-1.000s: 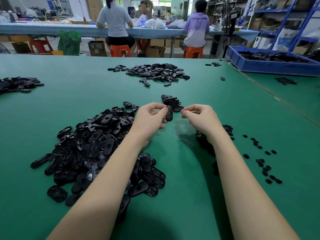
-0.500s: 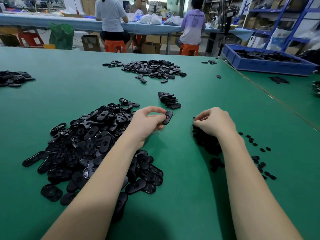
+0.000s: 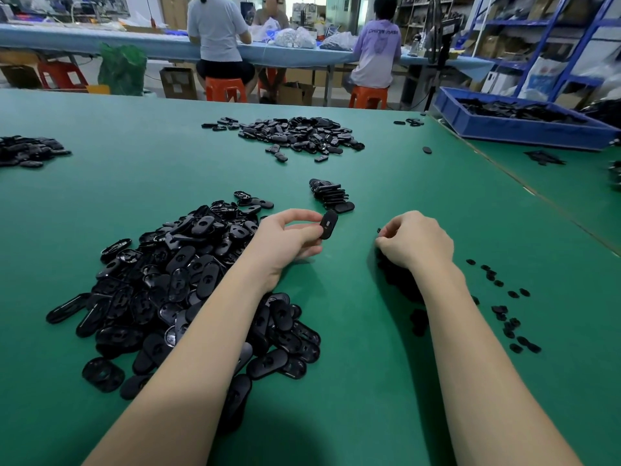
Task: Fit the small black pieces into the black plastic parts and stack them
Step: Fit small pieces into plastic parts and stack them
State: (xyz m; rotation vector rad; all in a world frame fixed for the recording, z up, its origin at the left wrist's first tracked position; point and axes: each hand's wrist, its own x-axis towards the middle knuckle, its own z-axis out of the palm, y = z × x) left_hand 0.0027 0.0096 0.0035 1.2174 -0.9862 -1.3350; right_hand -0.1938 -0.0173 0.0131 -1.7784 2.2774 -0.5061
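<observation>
My left hand (image 3: 289,240) pinches one oval black plastic part (image 3: 328,224) between thumb and fingers, held upright above the green table. My right hand (image 3: 415,242) is curled over the heap of small black pieces (image 3: 400,280) and pinches a small black piece (image 3: 379,230) at its fingertips. A big loose pile of oval black parts (image 3: 174,280) lies under and left of my left forearm. A short stack of fitted parts (image 3: 331,195) stands just beyond my hands.
More small pieces (image 3: 504,311) lie scattered right of my right arm. Other piles of parts (image 3: 299,134) sit at the table's far middle and far left (image 3: 27,151). A blue bin (image 3: 517,122) stands at the far right. People sit at a table behind.
My hands have separated: the right hand went down to the small-piece heap and came up pinching one piece. The left hand keeps holding the oval part, slightly lower.
</observation>
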